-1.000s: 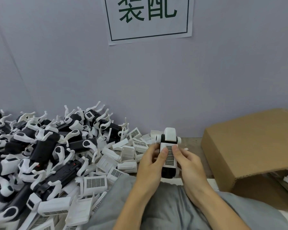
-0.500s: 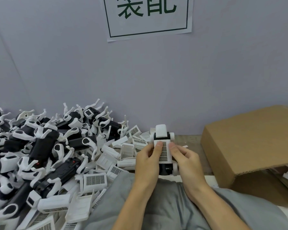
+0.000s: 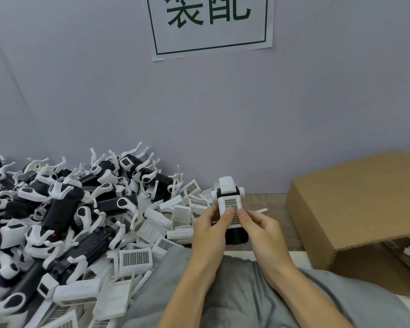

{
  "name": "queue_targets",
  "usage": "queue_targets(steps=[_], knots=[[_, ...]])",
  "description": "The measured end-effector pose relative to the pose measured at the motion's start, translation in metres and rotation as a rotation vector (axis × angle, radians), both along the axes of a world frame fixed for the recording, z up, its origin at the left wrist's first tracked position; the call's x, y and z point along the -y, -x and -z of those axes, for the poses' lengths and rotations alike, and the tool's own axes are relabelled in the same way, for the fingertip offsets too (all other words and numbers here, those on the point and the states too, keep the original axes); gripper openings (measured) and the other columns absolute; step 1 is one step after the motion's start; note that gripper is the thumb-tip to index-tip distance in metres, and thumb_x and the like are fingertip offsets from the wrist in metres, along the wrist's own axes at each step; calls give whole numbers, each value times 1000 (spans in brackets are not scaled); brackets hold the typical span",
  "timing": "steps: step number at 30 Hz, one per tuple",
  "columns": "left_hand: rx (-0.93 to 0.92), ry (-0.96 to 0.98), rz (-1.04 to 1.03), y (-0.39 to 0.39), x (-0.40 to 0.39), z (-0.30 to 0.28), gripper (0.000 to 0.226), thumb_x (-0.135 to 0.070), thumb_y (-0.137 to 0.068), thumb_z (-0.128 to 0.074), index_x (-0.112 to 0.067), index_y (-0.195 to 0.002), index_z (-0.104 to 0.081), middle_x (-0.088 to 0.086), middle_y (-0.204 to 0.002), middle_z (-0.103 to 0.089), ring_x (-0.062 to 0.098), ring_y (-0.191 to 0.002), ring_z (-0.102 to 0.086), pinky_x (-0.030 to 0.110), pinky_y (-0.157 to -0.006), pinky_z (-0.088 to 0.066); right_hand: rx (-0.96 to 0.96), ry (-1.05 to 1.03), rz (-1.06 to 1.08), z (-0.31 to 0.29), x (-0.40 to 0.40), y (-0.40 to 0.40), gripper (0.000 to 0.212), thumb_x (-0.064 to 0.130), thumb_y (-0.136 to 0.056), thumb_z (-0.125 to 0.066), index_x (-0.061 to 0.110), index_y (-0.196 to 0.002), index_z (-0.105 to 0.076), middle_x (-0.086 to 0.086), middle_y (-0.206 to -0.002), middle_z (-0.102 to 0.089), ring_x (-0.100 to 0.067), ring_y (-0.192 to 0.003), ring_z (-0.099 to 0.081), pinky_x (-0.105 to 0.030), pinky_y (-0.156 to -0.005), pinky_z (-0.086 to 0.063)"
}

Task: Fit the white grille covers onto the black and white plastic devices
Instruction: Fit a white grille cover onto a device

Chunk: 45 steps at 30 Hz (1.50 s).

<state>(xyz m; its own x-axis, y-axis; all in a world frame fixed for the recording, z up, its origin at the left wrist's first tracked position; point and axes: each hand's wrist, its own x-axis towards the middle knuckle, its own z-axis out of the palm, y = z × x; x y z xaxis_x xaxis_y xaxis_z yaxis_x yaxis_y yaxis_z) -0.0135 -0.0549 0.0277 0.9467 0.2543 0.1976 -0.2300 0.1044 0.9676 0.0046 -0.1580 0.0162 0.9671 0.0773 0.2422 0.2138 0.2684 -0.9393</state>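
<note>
Both hands close around 1 black and white device (image 3: 230, 204), held upright above the person's lap, just in front of the table (image 3: 270, 202) edge. The left hand (image 3: 211, 229) wraps the device's left side, fingers curled behind it, its thumb flat on the white grille cover (image 3: 231, 210). The right hand (image 3: 258, 229) clamps the right side the same way, its thumb beside the other. The 2 thumbs sit close together low on the cover, likely so the force lands evenly and the cover seats square rather than tilting; whether it has clicked fully home cannot be told.

The cover is a rectangular white shell with a fine dark mesh of small square openings down its middle. Above it the device shows a rounded white cap with a stubby knob on each side; its lower body is matte black, mostly hidden by the palms.

To the left, a tangled pile of devices (image 3: 64, 209) covers the table, black bodies with curved white arms sticking out. Loose grille covers (image 3: 135, 258) lie nearer the lap, within easy reach of the left hand. A brown cardboard box (image 3: 355, 204), plain and corrugated at its edge, stands to the right, possibly for finished pieces. A printed paper sign (image 3: 211, 24) hangs on the grey wall
</note>
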Motion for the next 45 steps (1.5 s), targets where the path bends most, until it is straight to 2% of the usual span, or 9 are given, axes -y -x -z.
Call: queue_targets(steps=[11, 18, 21, 24, 29, 32, 37, 42, 45], knots=[[67, -222, -68, 2, -2, -3, 32, -2, -93, -64, -33, -93, -72, -14, -89, -77, 3, -88, -72, 19, -79, -56, 179, 161, 142, 2, 2, 0, 26, 12, -96, -63, 35, -91, -74, 12, -88, -78, -7, -87, -74, -19, -73, -58], [-20, -15, -150, 1, -2, -2, 19, -7, -98, -59, -24, -97, -66, 0, -92, -76, 17, -92, -72, 31, -83, -57, 288, 229, 167, -1, 0, 6, 28, 18, -101, -57, 39, -95, -74, 17, -91, -76, -4, -89, -72, -15, -75, -54], [-85, 106, -55, -1, -5, -3, 15, -21, -98, -58, -17, -98, -72, 9, -98, -74, 25, -94, -71, 37, -84, -56, 423, 430, 201, -2, -1, 12, 32, 14, -98, -56, 34, -120, -69, 31, -100, -71, 11, -101, -64, -7, -82, -48], [-134, 222, -47, 0, -8, -4, 32, -39, -87, -69, -13, -104, -71, 13, -101, -75, 25, -94, -72, 42, -85, -57, 580, 599, 150, -3, -2, 16, 40, 24, -93, -51, 23, -131, -65, 21, -118, -68, 1, -112, -60, -23, -97, -47], [-134, 721, 129, 5, -14, -12, 39, -39, -86, -62, -3, -83, -75, 12, -73, -70, 21, -61, -69, 31, -55, -57, 651, 444, 257, -8, -1, 21, 34, 36, -94, -50, 24, -120, -68, 19, -119, -64, -9, -119, -56, -22, -98, -43], [-67, 880, 228, 7, -15, -15, 42, -38, -84, -60, 1, -96, -68, 14, -76, -63, 21, -64, -63, 34, -67, -55, 679, 383, 250, -9, 1, 21, 27, 27, -97, -50, 20, -116, -67, 7, -117, -64, -16, -113, -60, -22, -92, -44], [-74, 849, 227, 9, -20, -14, 47, -39, -101, -44, 1, -112, -64, 14, -81, -65, 25, -70, -62, 36, -68, -54, 661, 404, 270, -7, -3, 21, 14, 24, -87, -60, 30, -100, -59, 13, -97, -60, -16, -94, -59, -15, -76, -41], [-60, 787, 159, 7, -20, -12, 41, -33, -99, -47, -3, -101, -74, 15, -83, -67, 29, -78, -66, 44, -95, -48, 464, 377, 120, -3, -6, 20, 24, 27, -81, -69, 30, -99, -53, 6, -85, -60, -17, -77, -60, -24, -66, -48], [-83, 681, 199, 7, -18, -10, 61, -37, -105, -32, -8, -83, -81, 16, -89, -73, 27, -72, -70, 37, -67, -58, 229, 257, -64, -4, -6, 19, 17, 23, -90, -67, 22, -104, -58, 1, -87, -69, -20, -75, -64, -27, -63, -50]])
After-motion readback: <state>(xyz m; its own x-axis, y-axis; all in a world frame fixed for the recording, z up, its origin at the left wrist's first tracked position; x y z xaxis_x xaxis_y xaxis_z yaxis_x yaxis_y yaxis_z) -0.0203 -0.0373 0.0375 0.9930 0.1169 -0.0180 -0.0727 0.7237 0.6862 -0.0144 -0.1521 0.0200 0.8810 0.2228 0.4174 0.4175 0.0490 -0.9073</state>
